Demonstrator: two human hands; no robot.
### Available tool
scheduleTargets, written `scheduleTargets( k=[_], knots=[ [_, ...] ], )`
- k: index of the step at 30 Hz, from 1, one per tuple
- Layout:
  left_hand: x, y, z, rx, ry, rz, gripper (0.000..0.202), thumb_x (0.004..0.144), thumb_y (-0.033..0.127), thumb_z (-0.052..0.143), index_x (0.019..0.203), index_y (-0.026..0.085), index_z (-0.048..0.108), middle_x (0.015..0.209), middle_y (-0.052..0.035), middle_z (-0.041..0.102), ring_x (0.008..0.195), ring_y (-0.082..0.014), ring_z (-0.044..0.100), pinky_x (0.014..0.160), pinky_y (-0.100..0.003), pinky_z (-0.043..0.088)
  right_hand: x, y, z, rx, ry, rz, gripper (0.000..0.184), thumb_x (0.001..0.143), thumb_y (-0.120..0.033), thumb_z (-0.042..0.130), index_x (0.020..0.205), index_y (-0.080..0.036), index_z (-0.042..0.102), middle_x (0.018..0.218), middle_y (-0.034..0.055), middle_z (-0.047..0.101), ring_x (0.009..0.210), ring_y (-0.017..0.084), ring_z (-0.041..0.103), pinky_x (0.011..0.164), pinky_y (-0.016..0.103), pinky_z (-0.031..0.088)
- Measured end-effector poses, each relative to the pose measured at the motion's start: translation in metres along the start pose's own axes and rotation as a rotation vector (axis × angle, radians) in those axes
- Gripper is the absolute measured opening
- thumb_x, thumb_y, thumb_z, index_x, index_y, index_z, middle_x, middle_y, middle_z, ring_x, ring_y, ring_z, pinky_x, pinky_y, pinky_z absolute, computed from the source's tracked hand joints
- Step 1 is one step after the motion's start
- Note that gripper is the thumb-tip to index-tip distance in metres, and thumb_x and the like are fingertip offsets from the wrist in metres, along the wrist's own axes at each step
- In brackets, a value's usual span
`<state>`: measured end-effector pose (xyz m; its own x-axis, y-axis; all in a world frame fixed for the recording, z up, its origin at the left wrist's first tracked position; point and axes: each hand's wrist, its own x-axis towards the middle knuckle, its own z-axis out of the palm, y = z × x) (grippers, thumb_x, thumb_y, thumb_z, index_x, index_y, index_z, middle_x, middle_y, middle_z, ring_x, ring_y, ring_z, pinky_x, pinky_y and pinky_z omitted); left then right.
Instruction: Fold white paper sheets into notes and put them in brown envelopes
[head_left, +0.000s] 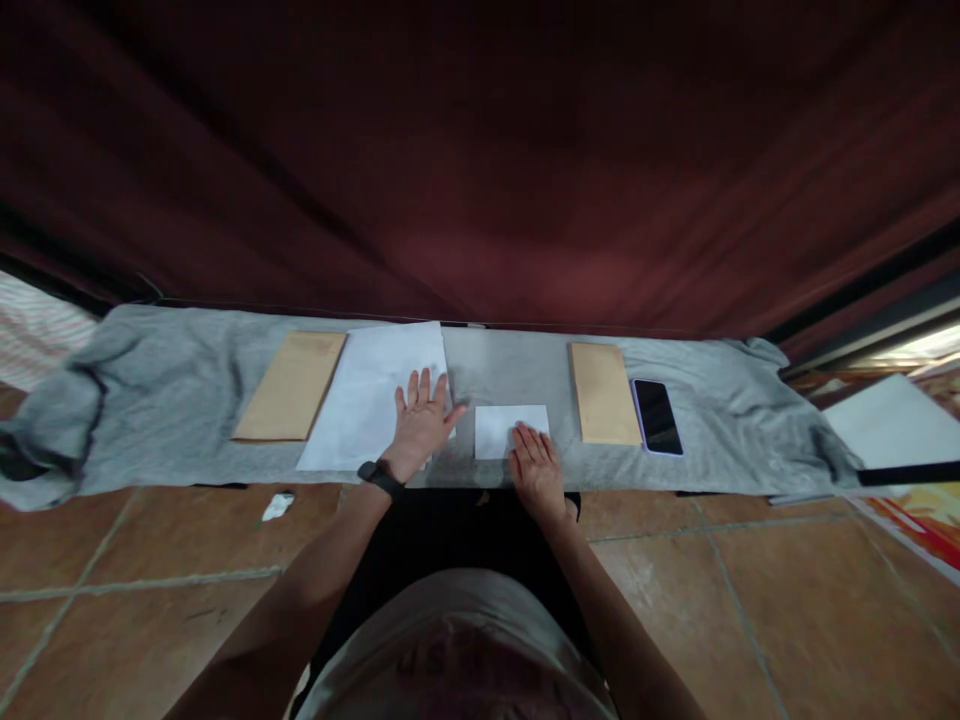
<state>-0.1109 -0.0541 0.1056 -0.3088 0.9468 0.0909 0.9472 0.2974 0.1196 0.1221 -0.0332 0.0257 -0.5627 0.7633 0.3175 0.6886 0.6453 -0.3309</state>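
My left hand (420,425), with a black watch on the wrist, lies flat and spread on the right edge of a large white sheet of paper (371,395). My right hand (534,465) rests flat, fingers together, on the lower right part of a small folded white paper (501,428). Both papers lie on a grey cloth (172,400) spread over the tiled floor. A brown envelope (291,385) lies left of the large sheet. A second brown envelope (602,392) lies right of the folded paper.
A black phone (657,416) lies beside the right envelope. A crumpled white scrap (277,506) sits on the brown tiles. A dark red curtain (480,160) hangs behind the cloth. Another white sheet (892,425) lies at the far right.
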Motion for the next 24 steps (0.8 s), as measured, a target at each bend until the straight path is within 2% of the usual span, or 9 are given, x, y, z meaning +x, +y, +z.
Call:
scheduleTargets(
  k=[2, 3, 6, 11, 15, 20, 22, 24],
  knots=[
    [-0.008, -0.013, 0.024, 0.002, -0.050, 0.076, 0.065, 0.096, 0.052, 0.048, 0.152, 0.019, 0.040, 0.162, -0.0182, 0.030, 0.150, -0.0409, 0.022, 0.113, -0.069, 0.025, -0.001, -0.001, 0.001, -0.007, 0.007, -0.008, 0.045, 0.103, -0.024, 0.039, 0.146, -0.013, 0.049, 0.150, 0.0126, 0.051, 0.139, 0.024, 0.047, 0.119, 0.045, 0.031],
    [-0.013, -0.016, 0.033, -0.003, -0.052, 0.143, 0.060, 0.098, 0.049, 0.045, 0.151, 0.021, 0.042, 0.162, -0.0155, 0.031, 0.151, -0.0379, 0.022, 0.115, -0.067, 0.024, -0.001, -0.001, 0.001, -0.008, 0.009, -0.011, 0.045, 0.103, -0.024, 0.039, 0.146, -0.013, 0.049, 0.150, 0.0122, 0.051, 0.139, 0.024, 0.047, 0.119, 0.045, 0.030],
    [-0.024, -0.012, 0.045, -0.030, -0.039, 0.313, 0.048, 0.101, 0.038, 0.040, 0.145, 0.022, 0.050, 0.158, -0.0099, 0.041, 0.150, -0.0309, 0.027, 0.119, -0.061, 0.023, -0.001, -0.002, -0.001, -0.015, 0.007, -0.012, 0.044, 0.103, -0.024, 0.040, 0.145, -0.014, 0.050, 0.150, 0.0110, 0.051, 0.139, 0.024, 0.046, 0.120, 0.046, 0.029],
    [-0.021, -0.004, 0.039, -0.031, 0.024, 0.368, 0.040, 0.099, 0.028, 0.042, 0.133, 0.015, 0.060, 0.143, -0.0121, 0.058, 0.144, -0.0299, 0.039, 0.122, -0.055, 0.022, 0.001, -0.003, -0.006, -0.022, -0.030, -0.009, 0.044, 0.103, -0.026, 0.041, 0.144, -0.015, 0.051, 0.151, 0.0103, 0.050, 0.140, 0.025, 0.046, 0.121, 0.047, 0.027],
    [-0.021, -0.009, 0.034, 0.004, 0.054, 0.363, 0.036, 0.095, 0.021, 0.044, 0.125, 0.013, 0.064, 0.133, -0.0145, 0.064, 0.136, -0.0296, 0.048, 0.121, -0.052, 0.025, 0.003, -0.005, -0.005, -0.012, -0.045, 0.011, 0.044, 0.103, -0.026, 0.040, 0.145, -0.017, 0.050, 0.152, 0.0104, 0.049, 0.140, 0.025, 0.046, 0.121, 0.048, 0.026],
    [-0.033, -0.015, 0.028, 0.013, 0.056, 0.323, 0.032, 0.094, 0.020, 0.046, 0.116, 0.015, 0.069, 0.117, -0.0152, 0.069, 0.125, -0.0298, 0.056, 0.119, -0.054, 0.029, 0.008, -0.007, -0.002, -0.007, -0.058, 0.035, 0.045, 0.103, -0.028, 0.040, 0.145, -0.017, 0.050, 0.152, 0.0114, 0.048, 0.140, 0.026, 0.044, 0.120, 0.048, 0.024],
    [-0.037, -0.010, 0.027, -0.026, 0.060, 0.309, 0.032, 0.095, 0.020, 0.044, 0.115, 0.015, 0.069, 0.115, -0.0152, 0.070, 0.123, -0.0288, 0.058, 0.118, -0.054, 0.031, 0.011, -0.008, -0.002, 0.001, -0.061, 0.033, 0.046, 0.102, -0.028, 0.040, 0.146, -0.018, 0.048, 0.152, 0.0114, 0.048, 0.141, 0.025, 0.044, 0.120, 0.048, 0.025],
    [-0.040, 0.001, 0.028, -0.097, 0.068, 0.309, 0.036, 0.098, 0.021, 0.039, 0.121, 0.014, 0.066, 0.123, -0.0154, 0.068, 0.125, -0.0271, 0.057, 0.117, -0.051, 0.034, 0.014, -0.010, -0.001, 0.007, -0.073, 0.022, 0.047, 0.102, -0.028, 0.039, 0.148, -0.018, 0.046, 0.153, 0.0108, 0.047, 0.141, 0.025, 0.043, 0.120, 0.047, 0.025]
  ],
)
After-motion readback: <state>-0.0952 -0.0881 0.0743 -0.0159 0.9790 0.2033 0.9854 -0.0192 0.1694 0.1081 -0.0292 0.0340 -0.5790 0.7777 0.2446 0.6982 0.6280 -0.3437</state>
